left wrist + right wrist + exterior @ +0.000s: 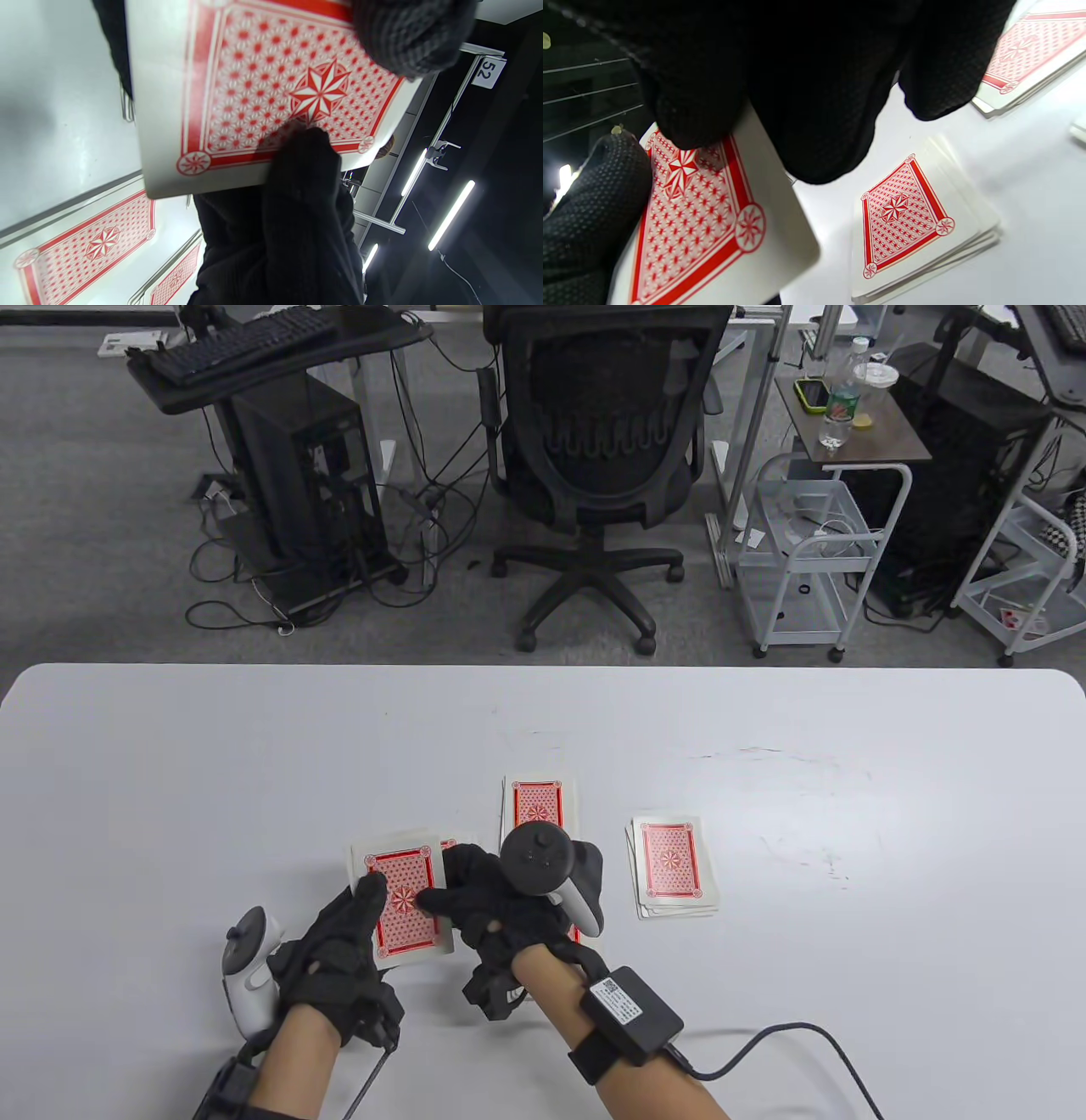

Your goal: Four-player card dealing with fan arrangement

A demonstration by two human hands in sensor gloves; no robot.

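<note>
Nearest to us, our left hand (339, 937) is holding the deck (400, 897) face down above the white desk (170, 780), its thumb lying across the red-patterned back. In the left wrist view the thumb tip (303, 163) is pressing near the star at the middle of the top card (263, 93). Our right hand (488, 899) is reaching across from the right, its grip closing on that top card: one fingertip (428, 899) is touching the card's back in the table view, and the right wrist view shows a fingertip (691, 123) sitting on the card (700, 220) near its star.

Just beyond our right hand, a dealt pile (539, 806) is lying face down on the desk, partly hidden behind the tracker (536, 858). To its right, a second pile (672, 865) is resting face down, its cards slightly offset. A sliver of another card is peeking out between the deck and our right hand.

Farther off, past the desk edge, an office chair (602, 458) is standing on the grey carpet.
</note>
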